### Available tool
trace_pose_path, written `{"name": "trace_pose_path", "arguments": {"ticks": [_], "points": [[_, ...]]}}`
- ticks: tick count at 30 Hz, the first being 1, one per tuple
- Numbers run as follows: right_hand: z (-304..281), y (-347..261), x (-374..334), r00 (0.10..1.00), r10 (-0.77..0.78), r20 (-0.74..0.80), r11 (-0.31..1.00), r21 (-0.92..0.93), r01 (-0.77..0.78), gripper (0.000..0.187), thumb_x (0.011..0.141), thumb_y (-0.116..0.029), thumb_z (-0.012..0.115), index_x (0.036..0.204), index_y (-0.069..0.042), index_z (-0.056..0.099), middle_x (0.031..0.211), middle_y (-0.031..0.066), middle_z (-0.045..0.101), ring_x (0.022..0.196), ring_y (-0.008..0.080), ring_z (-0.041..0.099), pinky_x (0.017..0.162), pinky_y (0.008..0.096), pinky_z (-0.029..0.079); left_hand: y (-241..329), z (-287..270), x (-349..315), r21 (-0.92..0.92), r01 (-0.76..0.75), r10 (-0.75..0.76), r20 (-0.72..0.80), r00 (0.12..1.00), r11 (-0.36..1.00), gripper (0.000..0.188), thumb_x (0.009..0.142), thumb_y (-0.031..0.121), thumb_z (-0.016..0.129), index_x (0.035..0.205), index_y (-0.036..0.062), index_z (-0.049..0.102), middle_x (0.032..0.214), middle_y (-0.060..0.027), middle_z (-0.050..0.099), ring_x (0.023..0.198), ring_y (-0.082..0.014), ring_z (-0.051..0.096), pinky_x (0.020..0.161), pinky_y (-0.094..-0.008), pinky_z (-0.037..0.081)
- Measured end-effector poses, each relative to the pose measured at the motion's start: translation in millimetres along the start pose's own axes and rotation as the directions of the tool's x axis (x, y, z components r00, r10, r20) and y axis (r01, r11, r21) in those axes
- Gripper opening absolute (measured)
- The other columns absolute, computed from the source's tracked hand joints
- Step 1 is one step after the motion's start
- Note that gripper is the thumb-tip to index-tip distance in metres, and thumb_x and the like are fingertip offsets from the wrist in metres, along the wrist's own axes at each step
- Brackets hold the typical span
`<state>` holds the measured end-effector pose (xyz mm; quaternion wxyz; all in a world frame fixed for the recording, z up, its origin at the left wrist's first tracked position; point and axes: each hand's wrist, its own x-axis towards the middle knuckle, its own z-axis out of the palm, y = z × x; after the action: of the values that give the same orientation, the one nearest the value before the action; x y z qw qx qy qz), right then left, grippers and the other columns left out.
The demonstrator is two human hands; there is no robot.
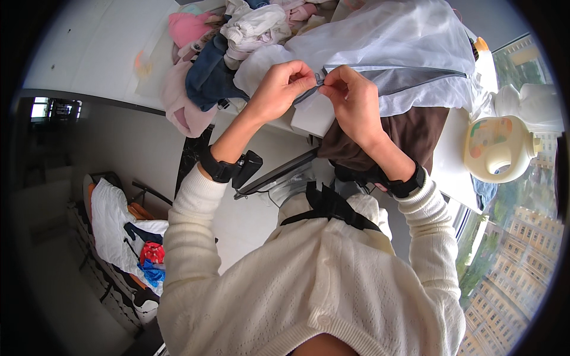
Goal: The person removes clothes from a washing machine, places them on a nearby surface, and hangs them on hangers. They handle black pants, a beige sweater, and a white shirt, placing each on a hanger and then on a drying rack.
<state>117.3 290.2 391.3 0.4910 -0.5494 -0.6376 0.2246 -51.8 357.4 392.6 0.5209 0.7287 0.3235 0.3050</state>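
A sheer white jacket (392, 35) lies spread over the table at the far side, its two front edges lined with a grey zipper (409, 69). My left hand (278, 92) pinches one lower end of the zipper between thumb and forefinger. Right beside it, my right hand (356, 105) pinches the other end, and the fingertips of both hands almost meet. The small end pieces between them are partly covered by my fingers. Brown fabric (415, 133) hangs off the table edge below my right hand.
Left of the jacket is a heap of clothes with dark blue cloth (208, 80) and a pink item (187, 29). A cream detergent jug (499, 148) stands at the right by the window. Cloths lie on a chair (113, 219) at lower left.
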Motion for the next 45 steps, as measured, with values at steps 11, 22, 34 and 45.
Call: {"name": "trace_pose_path", "arguments": {"ticks": [11, 22, 34, 45], "points": [[-11, 12, 13, 0.968, 0.197, 0.156, 0.979, 0.029, -0.204, 0.016, 0.081, -0.001, 0.072, 0.094, 0.002, 0.064, 0.08, 0.0014, 0.065, 0.074, 0.0084, 0.059, 0.07, 0.0238, 0.048, -6, -1, 8, -0.137, 0.047, -0.051, -0.025, 0.998, 0.989, 0.009, 0.091, 0.008, 0.061, 0.089, -0.001, 0.06, 0.081, 0.002, 0.058, 0.073, -0.0044, 0.049, 0.065, -0.0213, 0.043], [-24, 5, 33, 0.96, 0.223, 0.169, 0.965, 0.103, -0.242, 0.024, 0.079, -0.02, 0.077, 0.087, 0.001, 0.069, 0.078, 0.0094, 0.067, 0.067, 0.0155, 0.059, 0.064, 0.029, 0.048, -4, 0, 9, -0.028, 0.005, -0.007, -0.071, 0.997, 1.0, 0.007, 0.092, 0.008, 0.062, 0.093, 0.0005, 0.061, 0.084, 0.0026, 0.059, 0.078, -0.0039, 0.051, 0.07, -0.02, 0.043], [-16, -1, 28, 0.993, -0.119, -0.012, 0.968, -0.223, 0.114, 0.008, 0.083, -0.005, 0.068, 0.083, 0.0, 0.061, 0.074, 0.0084, 0.064, 0.063, 0.0192, 0.06, 0.056, 0.0276, 0.045, -1, 17, 6, 0.062, -0.028, 0.038, -0.171, 0.984, 0.998, 0.012, 0.086, 0.006, 0.068, 0.089, -0.0046, 0.063, 0.076, -0.0064, 0.066, 0.069, -0.0108, 0.059, 0.065, -0.0263, 0.048], [-24, -1, 18, 0.992, 0.124, 0.016, 0.991, 0.042, -0.125, 0.013, 0.078, -0.005, 0.068, 0.084, 0.001, 0.059, 0.067, 0.0138, 0.064, 0.064, 0.0236, 0.064, 0.063, 0.034, 0.05, 7, 28, 9, 0.287, -0.066, 0.135, -0.228, 0.964, 0.956, 0.01, 0.077, 0.002, 0.072, 0.08, -0.004, 0.064, 0.081, -0.0116, 0.064, 0.07, -0.021, 0.063, 0.065, -0.0318, 0.051]]}}
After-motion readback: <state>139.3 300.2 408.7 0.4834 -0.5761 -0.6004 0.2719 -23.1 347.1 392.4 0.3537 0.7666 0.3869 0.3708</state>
